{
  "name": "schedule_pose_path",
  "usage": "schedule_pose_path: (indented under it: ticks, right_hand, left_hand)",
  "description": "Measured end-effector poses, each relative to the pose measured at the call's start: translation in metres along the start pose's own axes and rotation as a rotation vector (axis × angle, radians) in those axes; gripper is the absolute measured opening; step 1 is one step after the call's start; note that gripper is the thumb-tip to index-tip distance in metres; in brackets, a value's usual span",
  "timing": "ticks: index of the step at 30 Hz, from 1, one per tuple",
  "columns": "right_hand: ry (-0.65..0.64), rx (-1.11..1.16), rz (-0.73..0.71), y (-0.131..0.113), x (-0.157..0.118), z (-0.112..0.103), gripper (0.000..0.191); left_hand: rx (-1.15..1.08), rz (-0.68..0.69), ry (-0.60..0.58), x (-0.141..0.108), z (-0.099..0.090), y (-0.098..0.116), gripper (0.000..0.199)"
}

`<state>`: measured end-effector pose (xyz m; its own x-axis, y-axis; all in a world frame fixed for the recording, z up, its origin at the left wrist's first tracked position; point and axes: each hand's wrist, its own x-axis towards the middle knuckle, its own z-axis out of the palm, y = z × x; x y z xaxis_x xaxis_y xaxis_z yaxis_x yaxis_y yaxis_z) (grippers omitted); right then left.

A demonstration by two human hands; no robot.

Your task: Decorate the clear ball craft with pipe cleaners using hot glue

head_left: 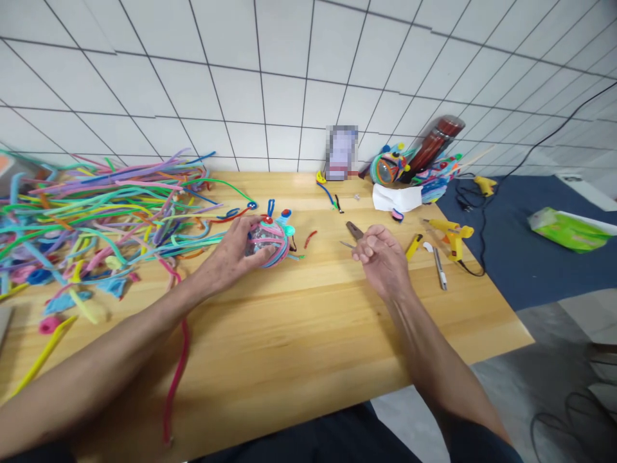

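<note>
My left hand (237, 249) is closed round the side of a clear plastic ball (266, 239) wrapped with pink and blue pipe cleaners, with coloured pieces on top. The ball rests on the table. Over the wood to its right, my right hand (384, 260) has its fingers pinched together. A thin pointed metal tool (346, 244) sticks out from them; the rest of it is hidden. Just beyond these fingers shows the dark jaw of a pair of pliers (354, 229), its handles out of sight behind the hand. A short red pipe cleaner piece (311, 239) lies between my hands.
A heap of pipe cleaners (110, 212) covers the table's left. At right lie a yellow glue gun (448, 233), a utility knife (413, 246) and a pen (439, 269). A phone (342, 153), a decorated ball (387, 168) and a reddish-brown bottle (436, 145) stand along the tiled wall.
</note>
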<state>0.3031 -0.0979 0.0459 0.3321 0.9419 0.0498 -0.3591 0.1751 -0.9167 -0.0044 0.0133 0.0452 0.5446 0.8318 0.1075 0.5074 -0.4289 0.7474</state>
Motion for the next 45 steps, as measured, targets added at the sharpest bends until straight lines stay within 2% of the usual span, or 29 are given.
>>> schedule_pose_path:
  ticks: [6, 10, 14, 17, 21, 23, 26, 29, 34, 39, 45]
  right_hand:
    - [-0.009, -0.184, -0.011, 0.011, 0.008, -0.010, 0.041]
    - [0.054, -0.440, -0.118, 0.020, 0.011, -0.019, 0.044]
    - [-0.015, -0.618, -0.133, 0.023, 0.005, -0.019, 0.052]
    - [-0.059, -0.665, -0.124, 0.024, 0.000, -0.008, 0.051]
    - [-0.060, -0.701, -0.165, 0.029, 0.000, 0.022, 0.026]
    - [-0.111, -0.727, -0.209, 0.033, 0.004, 0.042, 0.020]
    - [-0.214, -0.741, -0.233, 0.042, 0.011, 0.068, 0.017]
    - [-0.251, -0.704, -0.208, 0.053, 0.016, 0.082, 0.017]
    - [-0.226, -0.679, -0.164, 0.064, 0.020, 0.088, 0.018]
    - [-0.237, -0.606, -0.118, 0.065, 0.021, 0.090, 0.017]
    - [-0.265, -0.511, -0.031, 0.066, 0.025, 0.089, 0.025]
  left_hand:
    - [0.001, 0.009, -0.007, 0.000, -0.002, 0.002, 0.069]
    - [-0.007, 0.034, 0.002, 0.001, -0.002, 0.002, 0.063]
    - [-0.016, 0.058, 0.008, 0.002, -0.001, 0.000, 0.063]
    - [-0.018, 0.057, 0.006, 0.002, -0.001, -0.001, 0.066]
    - [-0.020, 0.073, 0.016, 0.001, -0.001, 0.000, 0.066]
    - [-0.015, 0.087, 0.025, 0.001, 0.000, -0.001, 0.066]
    - [-0.001, 0.099, 0.030, 0.001, 0.001, -0.002, 0.064]
    - [0.017, 0.107, 0.034, 0.002, 0.003, -0.005, 0.062]
    - [0.039, 0.125, 0.048, 0.004, 0.005, -0.007, 0.062]
    - [0.049, 0.151, 0.054, 0.004, 0.006, -0.008, 0.060]
    - [0.046, 0.164, 0.045, 0.004, 0.005, -0.009, 0.061]
